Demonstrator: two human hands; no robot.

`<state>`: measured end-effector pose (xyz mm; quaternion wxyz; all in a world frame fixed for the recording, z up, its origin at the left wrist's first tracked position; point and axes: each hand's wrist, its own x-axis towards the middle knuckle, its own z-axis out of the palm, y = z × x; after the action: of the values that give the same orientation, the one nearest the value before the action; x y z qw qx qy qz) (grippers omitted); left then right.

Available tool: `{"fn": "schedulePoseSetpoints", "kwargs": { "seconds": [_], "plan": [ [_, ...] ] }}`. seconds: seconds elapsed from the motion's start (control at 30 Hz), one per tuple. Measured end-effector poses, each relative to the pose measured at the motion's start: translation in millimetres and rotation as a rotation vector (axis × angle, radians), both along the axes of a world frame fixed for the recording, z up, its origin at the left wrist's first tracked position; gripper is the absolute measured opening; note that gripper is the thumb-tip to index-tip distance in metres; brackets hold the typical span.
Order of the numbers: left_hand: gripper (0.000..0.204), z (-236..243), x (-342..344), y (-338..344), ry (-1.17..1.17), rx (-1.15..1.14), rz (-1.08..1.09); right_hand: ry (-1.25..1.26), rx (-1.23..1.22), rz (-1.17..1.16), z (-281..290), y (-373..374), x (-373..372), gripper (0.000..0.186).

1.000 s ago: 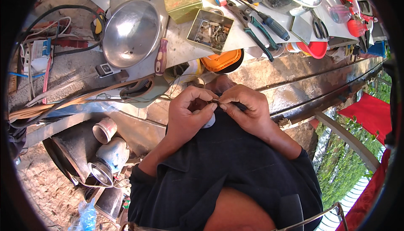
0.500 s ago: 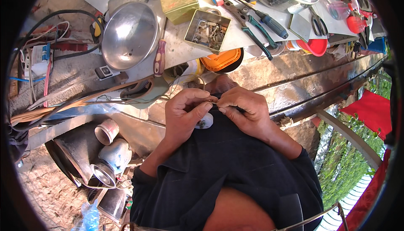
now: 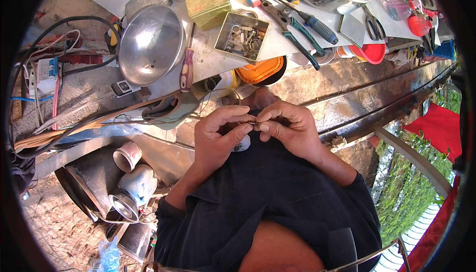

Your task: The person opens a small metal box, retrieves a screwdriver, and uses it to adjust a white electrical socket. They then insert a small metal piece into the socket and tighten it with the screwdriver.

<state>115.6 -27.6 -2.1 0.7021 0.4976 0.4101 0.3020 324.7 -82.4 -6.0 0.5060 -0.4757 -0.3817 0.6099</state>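
Note:
My left hand [image 3: 214, 136] and my right hand [image 3: 292, 129] meet in front of my dark shirt, fingertips almost touching. Both pinch a tiny, thin dark piece [image 3: 255, 124] between thumb and forefinger; its kind is too small to make out. Below my left thumb a whitish round thing [image 3: 242, 144] shows, partly covered by the hand. A thin wire [image 3: 218, 90] loops up beyond my left hand.
On the bench ahead are a metal bowl [image 3: 150, 45], a screwdriver [image 3: 186, 71], a tin of small metal parts [image 3: 243, 36], green-handled pliers [image 3: 300, 38] and scissors [image 3: 374, 25]. An orange container [image 3: 261, 71] stands under the bench edge. Metal pots [image 3: 136, 185] lie at lower left.
My right fingers have shifted their pinch on the small piece, with the thumb now nearer my left fingertips. Less of the whitish round thing shows below my left hand.

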Motion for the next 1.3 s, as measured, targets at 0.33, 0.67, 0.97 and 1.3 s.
{"fn": "schedulePoseSetpoints", "kwargs": {
  "seconds": [0.33, 0.67, 0.97, 1.3],
  "plan": [
    [0.017, -5, 0, 8, 0.046, 0.271, -0.058, -0.369, 0.318, 0.021, 0, 2, 1, 0.013],
    [0.016, -4, -1, 7, -0.019, 0.142, -0.047, -0.145, 0.105, 0.062, -6, 2, 2, 0.008],
    [0.018, 2, -2, 13, 0.029, 0.213, -0.119, -0.340, 0.375, 0.097, -2, 9, 5, 0.008],
    [0.017, -8, -1, 10, -0.024, 0.176, -0.034, -0.308, 0.233, 0.003, 1, 4, -4, 0.011]
  ]
}}
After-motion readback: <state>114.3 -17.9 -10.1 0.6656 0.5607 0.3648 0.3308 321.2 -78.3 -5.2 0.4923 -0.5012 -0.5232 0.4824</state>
